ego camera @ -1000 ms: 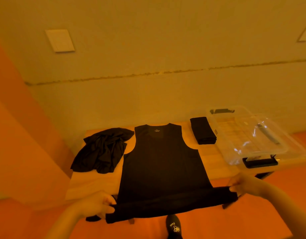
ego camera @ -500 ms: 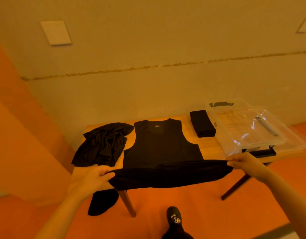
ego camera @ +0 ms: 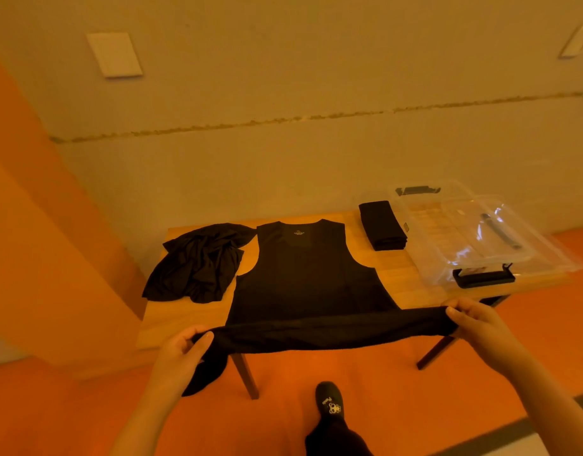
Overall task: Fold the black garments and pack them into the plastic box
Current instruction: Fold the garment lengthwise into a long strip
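Note:
A black sleeveless top [ego camera: 303,278] lies flat on the wooden table [ego camera: 181,317], neck toward the wall. Its bottom hem is lifted off the table's near edge and stretched between my hands. My left hand [ego camera: 181,353] grips the hem's left corner, where some fabric hangs down. My right hand [ego camera: 474,320] pinches the right corner. A crumpled black garment [ego camera: 201,261] sits at the table's left. A folded black garment [ego camera: 382,228] lies beside the clear plastic box [ego camera: 543,255] at the right end.
The box has black latches, one at its near end [ego camera: 484,278], and overhangs the table's right edge. A wall stands just behind the table. My shoe [ego camera: 329,403] is on the orange floor below the table's front edge.
Both hands raised the top's bottom hem from below the table edge up to table height, then held it there, stretched wide. The view shifted slightly.

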Demonstrator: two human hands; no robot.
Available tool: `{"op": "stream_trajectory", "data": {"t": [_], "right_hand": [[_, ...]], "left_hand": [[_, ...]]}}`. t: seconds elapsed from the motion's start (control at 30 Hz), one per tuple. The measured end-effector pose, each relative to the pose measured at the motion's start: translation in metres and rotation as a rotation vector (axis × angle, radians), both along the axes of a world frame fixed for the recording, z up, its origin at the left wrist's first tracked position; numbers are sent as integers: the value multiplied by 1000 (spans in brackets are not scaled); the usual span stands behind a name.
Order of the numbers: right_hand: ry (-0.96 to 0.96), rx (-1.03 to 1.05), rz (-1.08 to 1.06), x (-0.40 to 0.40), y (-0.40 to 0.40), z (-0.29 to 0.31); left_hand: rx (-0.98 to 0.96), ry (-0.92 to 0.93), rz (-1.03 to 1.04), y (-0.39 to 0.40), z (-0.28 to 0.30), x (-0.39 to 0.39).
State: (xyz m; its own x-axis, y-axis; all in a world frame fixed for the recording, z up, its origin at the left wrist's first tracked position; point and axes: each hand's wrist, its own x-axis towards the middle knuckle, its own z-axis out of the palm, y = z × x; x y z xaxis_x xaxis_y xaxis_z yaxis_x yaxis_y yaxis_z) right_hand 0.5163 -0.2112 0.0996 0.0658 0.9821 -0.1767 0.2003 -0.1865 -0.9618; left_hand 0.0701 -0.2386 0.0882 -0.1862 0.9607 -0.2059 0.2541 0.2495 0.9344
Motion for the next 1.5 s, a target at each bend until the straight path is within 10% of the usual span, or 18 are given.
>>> {"op": "stream_trajectory", "data": {"t": [0.33,0.73,1.0,1.27,1.37,1.5], "right_hand": [[-120,-50,4,1,42,1],[-201,-147,-40,-21,266,-34],[-632,-171,-96,-54,411,-98],[-913,-100,417,-100,277,-150],[-996,-133,431,-84,222,-174],[-822,-283,-88,-60,191,-181]], "left_hand": [[0,72,-17,35,4,-2],[-56,261,-39,260,-15,-3],[-172,470,159,385,-93,7],[-2,916,-540,246,-172,60],[-88,911,-405,209,-181,48],[-330,644,115,188,-186,31]]}}
